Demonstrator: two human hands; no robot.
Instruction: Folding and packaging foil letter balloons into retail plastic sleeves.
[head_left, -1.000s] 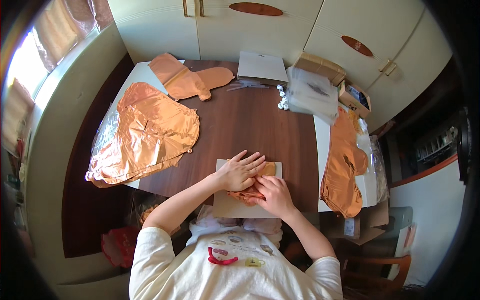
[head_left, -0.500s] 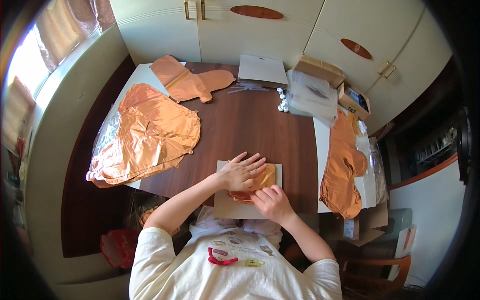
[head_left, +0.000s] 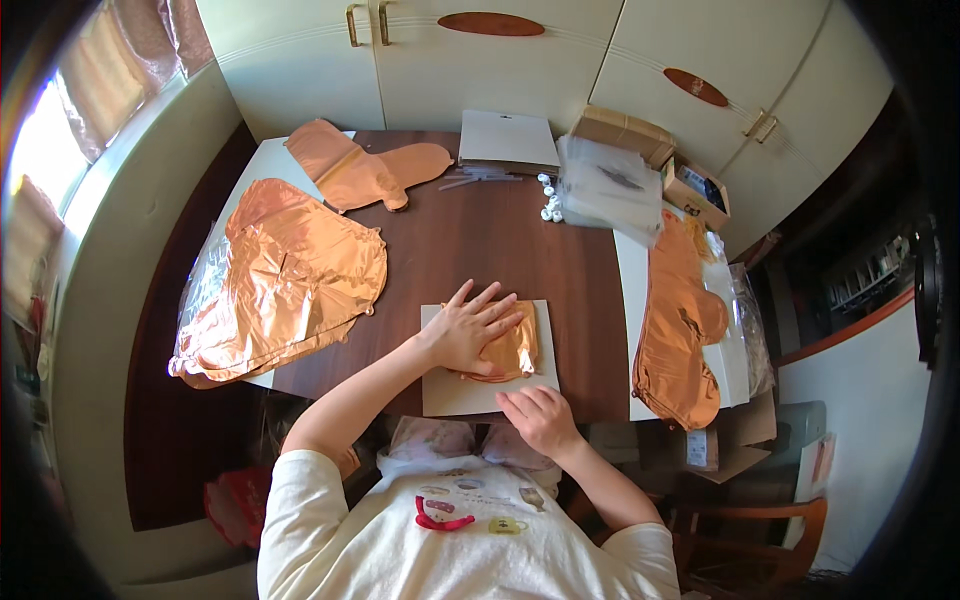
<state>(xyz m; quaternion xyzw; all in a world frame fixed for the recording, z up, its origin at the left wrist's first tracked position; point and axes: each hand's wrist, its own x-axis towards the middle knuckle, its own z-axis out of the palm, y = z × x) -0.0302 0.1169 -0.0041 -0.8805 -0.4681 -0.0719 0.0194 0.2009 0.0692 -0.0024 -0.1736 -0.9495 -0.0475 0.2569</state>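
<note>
My left hand (head_left: pixel 470 328) lies flat, fingers spread, on a folded copper foil balloon (head_left: pixel 515 352). The balloon rests on a pale cardboard sheet (head_left: pixel 452 392) at the near edge of the dark wooden table (head_left: pixel 480 240). My right hand (head_left: pixel 538 418) hovers at the sheet's near edge, fingers curled, holding nothing that I can see.
A large flat copper balloon (head_left: pixel 285 275) lies on the left, a mitten-shaped one (head_left: pixel 365 170) at the back left, another (head_left: pixel 680 325) along the right edge. At the back lie a white card stack (head_left: pixel 508 140), clear bags (head_left: pixel 610 185), small white pieces (head_left: pixel 548 200) and cardboard boxes (head_left: pixel 625 130).
My right hand has drawn back from the folded balloon toward my body. My left hand stays pressed on the balloon.
</note>
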